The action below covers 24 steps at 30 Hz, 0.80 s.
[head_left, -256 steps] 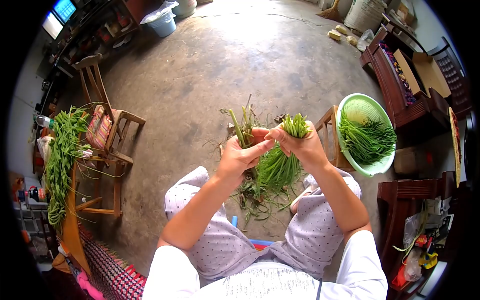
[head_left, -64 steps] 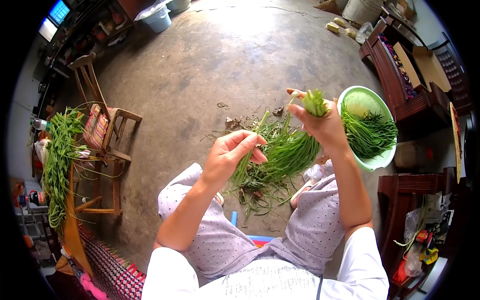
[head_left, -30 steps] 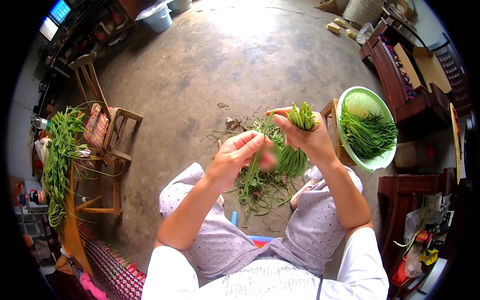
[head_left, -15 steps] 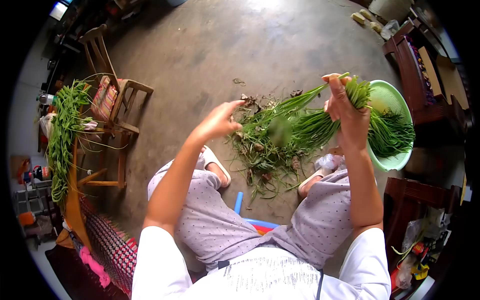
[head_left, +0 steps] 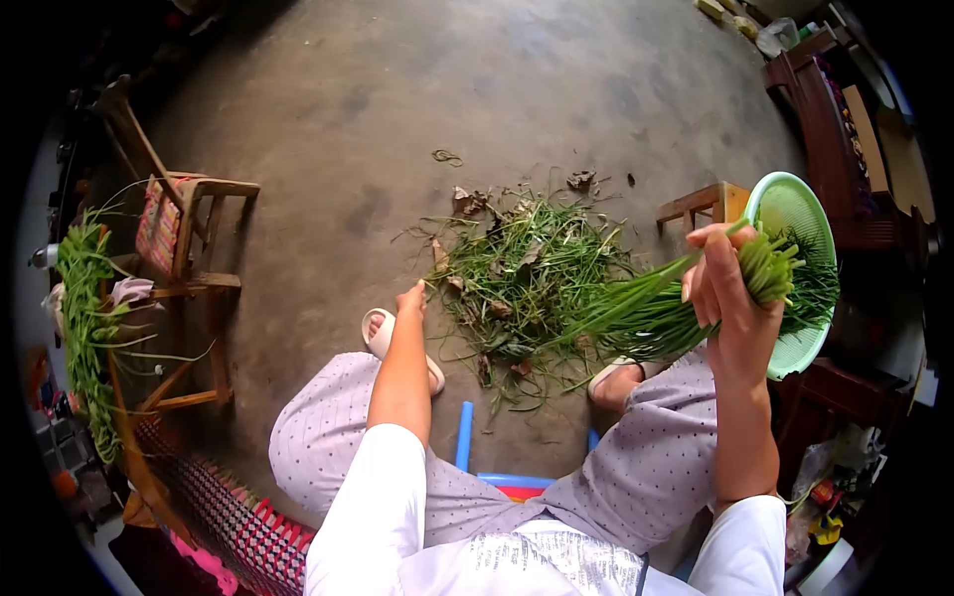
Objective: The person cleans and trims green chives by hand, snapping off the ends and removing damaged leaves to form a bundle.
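Observation:
My right hand (head_left: 740,298) is wrapped round a bundle of long green stems (head_left: 656,313), cut ends up at the right and leafy ends trailing left over the floor. Behind that hand, a light green basket (head_left: 795,204) holds more green stems (head_left: 810,288). My left hand (head_left: 411,298) is low at the left edge of a pile of loose greens and dry leaves (head_left: 537,258) on the floor. Its fingers are small and mostly hidden from view, so whether they hold anything is unclear.
A wooden stool (head_left: 701,204) stands beside the basket. At the left are a wooden chair (head_left: 189,223) and a heap of leafy greens (head_left: 87,328). My slippered feet flank the pile, with a blue plastic bar (head_left: 464,437) between my legs. Dark wooden furniture (head_left: 820,109) lines the right side.
My left hand has come down from near the stems to the pile's left edge. My right hand has moved right and lower with the bundle. The view has tilted down.

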Each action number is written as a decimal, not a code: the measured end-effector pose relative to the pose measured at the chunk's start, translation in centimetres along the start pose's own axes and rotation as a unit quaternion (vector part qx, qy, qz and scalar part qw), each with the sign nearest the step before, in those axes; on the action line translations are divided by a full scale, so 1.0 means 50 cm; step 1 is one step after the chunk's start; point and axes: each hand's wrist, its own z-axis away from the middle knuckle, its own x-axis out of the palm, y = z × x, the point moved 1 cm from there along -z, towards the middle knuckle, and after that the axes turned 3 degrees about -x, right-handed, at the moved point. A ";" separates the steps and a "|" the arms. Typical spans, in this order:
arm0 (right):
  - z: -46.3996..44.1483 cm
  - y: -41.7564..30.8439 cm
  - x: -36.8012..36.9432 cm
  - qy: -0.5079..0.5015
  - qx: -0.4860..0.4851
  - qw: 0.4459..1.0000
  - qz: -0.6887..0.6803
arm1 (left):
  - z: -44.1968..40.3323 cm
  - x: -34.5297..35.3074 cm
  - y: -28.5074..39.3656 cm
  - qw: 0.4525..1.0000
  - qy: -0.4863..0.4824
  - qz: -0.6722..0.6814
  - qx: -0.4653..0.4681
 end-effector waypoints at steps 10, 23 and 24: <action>-0.015 0.014 0.014 -0.029 0.033 0.999 0.027 | 0.099 0.033 0.166 0.958 -0.205 0.063 0.189; 0.038 -0.029 0.034 -0.176 -0.073 0.978 0.084 | 0.889 -0.009 0.410 0.744 -0.487 -0.227 0.397; 0.045 -0.037 0.033 -0.172 -0.077 0.979 0.082 | 0.922 -0.015 0.394 0.741 -0.488 -0.231 0.400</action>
